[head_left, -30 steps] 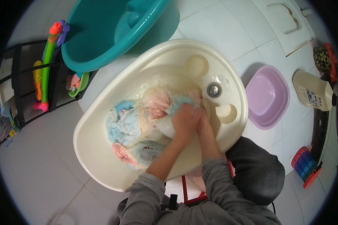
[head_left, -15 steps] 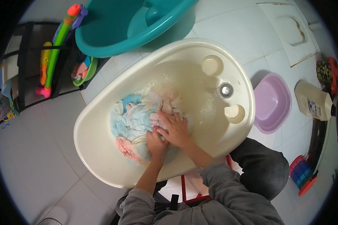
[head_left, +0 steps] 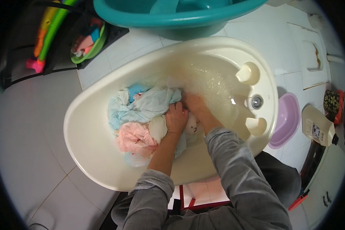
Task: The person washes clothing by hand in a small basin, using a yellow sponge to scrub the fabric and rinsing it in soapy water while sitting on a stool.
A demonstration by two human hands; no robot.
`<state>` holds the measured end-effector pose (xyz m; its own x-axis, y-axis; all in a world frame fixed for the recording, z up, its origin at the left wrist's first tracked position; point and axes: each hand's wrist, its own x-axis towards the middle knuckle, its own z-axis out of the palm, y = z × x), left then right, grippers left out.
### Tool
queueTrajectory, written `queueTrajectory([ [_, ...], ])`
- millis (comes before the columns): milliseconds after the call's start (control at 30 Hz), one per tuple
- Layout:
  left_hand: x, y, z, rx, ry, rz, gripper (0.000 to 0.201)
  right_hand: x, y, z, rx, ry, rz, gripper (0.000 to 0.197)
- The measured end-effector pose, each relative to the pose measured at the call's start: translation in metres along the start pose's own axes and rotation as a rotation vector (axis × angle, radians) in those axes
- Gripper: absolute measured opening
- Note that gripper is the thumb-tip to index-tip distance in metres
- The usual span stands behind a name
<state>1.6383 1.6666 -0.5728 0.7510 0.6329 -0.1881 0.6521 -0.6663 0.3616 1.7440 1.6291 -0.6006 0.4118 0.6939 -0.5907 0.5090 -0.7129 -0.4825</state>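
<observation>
A cream baby bathtub [head_left: 90, 153] holds cloudy water and a heap of wet clothes. Light blue cloth [head_left: 153, 101] lies on top, with a bunched pink cloth [head_left: 134, 137] on the near side. My left hand [head_left: 176, 118] is closed on the right edge of the light blue cloth, its fingers curled. Just right of it, my right hand [head_left: 194, 102] reaches down into the water; its fingers are hidden by water and blur. A white cloth with small dark marks [head_left: 193, 124] shows beneath my wrists.
Beyond the tub stands a large teal basin [head_left: 172, 22]. A lilac basin [head_left: 288, 119] and a cream jug [head_left: 316, 124] are to the right. At the far left, a dark rack holds a green bowl [head_left: 97, 48] and toys. A drain fitting [head_left: 257, 101] sits in the tub's right end.
My right hand has moved right and away from me, off the heap and into the water. My left hand has shifted right and slightly farther away. The pink cloth is more spread out, and the view has shifted.
</observation>
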Motion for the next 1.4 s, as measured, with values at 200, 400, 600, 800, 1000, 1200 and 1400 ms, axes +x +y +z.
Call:
queueTrajectory([
  [200, -0.032, 0.007, -0.046, -0.273, -0.062, -0.111, 0.042, -0.082, 0.016, -0.019, 0.279, 0.226, 0.223, 0.032],
  [400, -0.096, -0.001, -0.048, -0.689, 0.302, -0.104, 0.036, -0.148, 0.033, -0.032, 0.036, 0.637, 0.119, 0.027],
  [600, -0.144, -0.004, -0.098, -1.171, 0.264, -0.420, 0.011, -0.200, 0.009, -0.097, 0.160, 0.577, -0.105, 0.012],
  [800, -0.171, 0.007, -0.193, -0.922, 0.487, -0.415, 0.010, -0.265, -0.036, -0.159, 0.184, 0.585, -0.310, 0.016],
  [1000, -0.164, 0.017, -0.223, -1.140, 0.578, -0.418, 0.011, -0.284, -0.038, -0.172, 0.308, 0.533, -0.424, 0.020],
  [1200, -0.143, -0.004, -0.150, -0.755, 0.196, -0.418, 0.041, -0.268, -0.010, -0.152, 0.406, 0.496, -0.390, 0.017],
  [1400, -0.130, -0.056, -0.066, 0.012, -0.055, -0.311, 0.073, -0.259, -0.010, -0.133, 0.227, 0.346, -0.452, 0.017],
])
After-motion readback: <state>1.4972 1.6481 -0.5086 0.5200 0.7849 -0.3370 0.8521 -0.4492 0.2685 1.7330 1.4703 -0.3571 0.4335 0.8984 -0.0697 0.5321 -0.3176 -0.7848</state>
